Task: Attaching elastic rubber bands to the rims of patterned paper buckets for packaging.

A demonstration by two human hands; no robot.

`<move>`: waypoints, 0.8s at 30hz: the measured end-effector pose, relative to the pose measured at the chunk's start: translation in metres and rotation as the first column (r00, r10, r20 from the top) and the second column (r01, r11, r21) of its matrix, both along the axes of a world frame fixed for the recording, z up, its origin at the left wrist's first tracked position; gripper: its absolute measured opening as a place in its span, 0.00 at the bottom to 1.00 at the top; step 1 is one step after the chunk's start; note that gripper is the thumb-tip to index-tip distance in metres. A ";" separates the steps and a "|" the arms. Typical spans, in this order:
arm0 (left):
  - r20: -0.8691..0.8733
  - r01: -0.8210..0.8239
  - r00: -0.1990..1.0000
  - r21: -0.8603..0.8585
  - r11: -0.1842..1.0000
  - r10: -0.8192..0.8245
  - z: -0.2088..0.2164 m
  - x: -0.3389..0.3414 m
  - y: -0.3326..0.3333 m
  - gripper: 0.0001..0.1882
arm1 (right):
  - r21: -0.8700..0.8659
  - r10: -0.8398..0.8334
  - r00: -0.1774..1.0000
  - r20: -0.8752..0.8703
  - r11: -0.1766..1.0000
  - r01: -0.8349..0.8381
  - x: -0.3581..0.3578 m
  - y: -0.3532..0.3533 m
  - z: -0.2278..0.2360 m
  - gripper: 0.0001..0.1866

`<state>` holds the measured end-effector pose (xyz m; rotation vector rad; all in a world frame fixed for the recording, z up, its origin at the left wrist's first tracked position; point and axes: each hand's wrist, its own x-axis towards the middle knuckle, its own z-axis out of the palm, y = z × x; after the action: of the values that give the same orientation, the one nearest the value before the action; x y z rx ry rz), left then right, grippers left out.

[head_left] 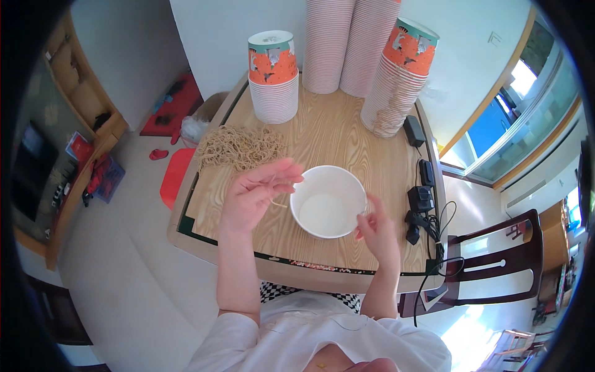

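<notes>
A white paper bucket (328,201) stands on the wood-grain table in front of me, with its opening facing up. My left hand (257,189) is raised at the left of its rim, pinching a thin piece of tan cord (279,204) whose short end hangs below the fingers. At the right side of the bucket, my right hand (376,230) has its fingers closed on the wall near the rim. Its fingertips are partly hidden, so a cord there cannot be made out. Beyond my left hand lies a tangled pile of tan cords (238,147).
Stacked paper buckets with orange patterned outsides stand at the back left (273,77) and back right (400,77), the right one with cords down its side. Taller stacks (328,46) rise between them. Black power adapters (421,198) and cables line the right edge, beside a dark wooden chair (496,266).
</notes>
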<state>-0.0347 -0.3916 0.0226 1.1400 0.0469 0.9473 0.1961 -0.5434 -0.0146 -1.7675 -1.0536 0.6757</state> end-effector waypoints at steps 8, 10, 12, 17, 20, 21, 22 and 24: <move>0.067 0.182 0.983 -0.143 0.973 -0.173 0.007 0.009 -0.037 0.31 | 0.103 0.210 0.974 0.090 0.970 -0.218 -0.028 -0.026 0.044 0.17; 0.058 0.224 0.974 -0.126 0.966 -0.218 0.008 0.017 -0.046 0.35 | 0.284 0.251 0.966 0.055 0.924 -0.256 -0.038 -0.016 0.044 0.15; 0.039 0.169 0.985 -0.110 0.979 -0.165 0.008 0.026 -0.056 0.36 | 0.338 0.267 0.964 0.018 0.905 -0.257 -0.054 -0.001 0.041 0.13; 0.016 0.131 0.991 -0.021 0.991 -0.130 -0.001 0.033 -0.058 0.36 | 0.376 0.349 0.937 0.004 0.868 -0.325 -0.056 0.024 0.017 0.07; -0.232 -0.018 0.972 0.067 0.998 0.033 -0.006 0.021 -0.055 0.35 | 0.331 0.303 0.943 -0.135 0.911 -0.246 -0.040 0.023 0.016 0.05; -0.212 -0.023 0.977 0.046 0.999 0.033 -0.010 0.020 -0.054 0.34 | 0.356 0.297 0.936 -0.187 0.909 -0.217 -0.035 0.024 0.019 0.03; -0.191 -0.025 0.981 0.024 0.999 0.029 -0.013 0.018 -0.052 0.33 | 0.357 0.298 0.936 -0.186 0.909 -0.218 -0.033 0.026 0.022 0.03; -0.369 -0.010 0.928 0.115 0.993 0.052 -0.020 0.012 -0.046 0.32 | 0.422 0.349 0.898 -0.269 0.881 -0.216 -0.031 0.028 0.026 0.03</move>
<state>-0.0226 -0.4378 0.0022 1.4152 0.3241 0.7575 0.1648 -0.5154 0.0109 -1.1179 -1.1268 0.8557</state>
